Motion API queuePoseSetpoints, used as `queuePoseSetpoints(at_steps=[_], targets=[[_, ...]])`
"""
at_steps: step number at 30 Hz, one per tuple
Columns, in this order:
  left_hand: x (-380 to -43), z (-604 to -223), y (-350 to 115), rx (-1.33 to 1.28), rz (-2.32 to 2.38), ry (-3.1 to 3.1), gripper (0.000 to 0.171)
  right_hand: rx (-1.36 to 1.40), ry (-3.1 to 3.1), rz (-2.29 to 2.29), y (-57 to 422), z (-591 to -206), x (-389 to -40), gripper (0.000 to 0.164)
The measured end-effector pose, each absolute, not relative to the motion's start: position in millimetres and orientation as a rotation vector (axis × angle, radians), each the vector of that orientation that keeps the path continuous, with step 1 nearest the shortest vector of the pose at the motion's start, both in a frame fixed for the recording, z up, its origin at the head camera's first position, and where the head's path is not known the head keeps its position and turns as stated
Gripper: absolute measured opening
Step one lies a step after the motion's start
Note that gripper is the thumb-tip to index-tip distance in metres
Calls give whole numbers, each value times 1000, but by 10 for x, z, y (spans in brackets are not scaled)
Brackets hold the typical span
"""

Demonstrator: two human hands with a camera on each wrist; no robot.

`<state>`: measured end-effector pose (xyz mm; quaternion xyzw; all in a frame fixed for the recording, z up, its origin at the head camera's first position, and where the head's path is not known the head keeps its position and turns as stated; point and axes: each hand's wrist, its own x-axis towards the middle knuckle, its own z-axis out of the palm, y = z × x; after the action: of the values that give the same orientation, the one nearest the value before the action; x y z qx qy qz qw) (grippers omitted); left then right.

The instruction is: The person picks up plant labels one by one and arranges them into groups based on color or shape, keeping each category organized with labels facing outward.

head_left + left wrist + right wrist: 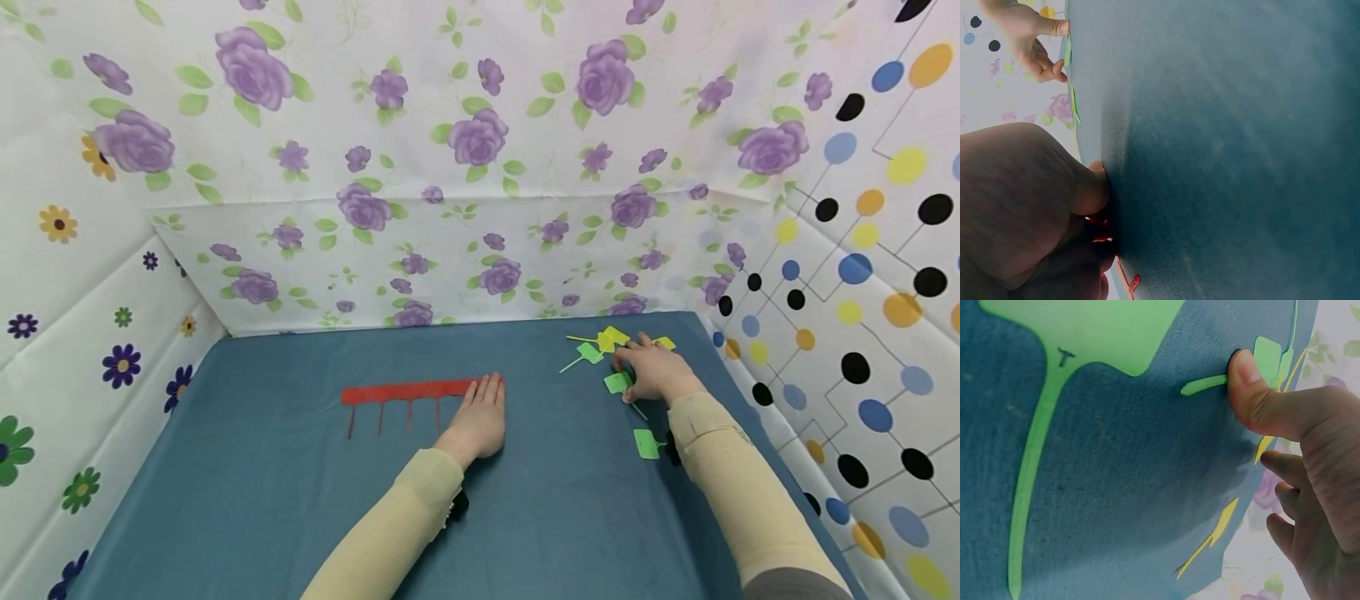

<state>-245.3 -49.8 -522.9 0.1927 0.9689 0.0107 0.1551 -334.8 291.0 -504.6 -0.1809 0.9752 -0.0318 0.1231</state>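
My left hand point(478, 421) lies flat, fingers extended, on the right end of a red strip point(405, 392) with thin tails hanging from its near edge. My right hand point(654, 372) reaches over a green tag point(618, 382) with a thin stem; in the right wrist view the thumb point(1247, 378) crosses that stem while the other fingers stay apart from it. Nearer me lies another green tag point(647, 444), with a dark T-shaped mark in the right wrist view. Beyond the hand are a third green tag point(589, 353) and yellow tags point(611, 337).
A blue-grey cloth point(285, 500) covers the table. Behind it rises a purple-rose curtain point(480, 200), with a dotted sheet point(862, 333) along the right and a flowered sheet point(90, 367) along the left. One yellow tag point(664, 342) lies near the back right corner.
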Motion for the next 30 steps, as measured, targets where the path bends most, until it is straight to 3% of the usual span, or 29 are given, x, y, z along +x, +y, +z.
queuePoseSetpoints(at_steps=[10, 23, 30], targets=[[-2441, -5247, -487, 562, 44, 2776, 58, -522, 2894, -109, 2948, -5049, -3285, 39], [-2451, -5167, -509, 578, 50, 2755, 56, -508, 2952, -175, 3008, -5059, -3202, 58], [-2447, -5171, -518, 574, 75, 2747, 57, -599, 2964, -303, 3042, -5102, -3137, 48]])
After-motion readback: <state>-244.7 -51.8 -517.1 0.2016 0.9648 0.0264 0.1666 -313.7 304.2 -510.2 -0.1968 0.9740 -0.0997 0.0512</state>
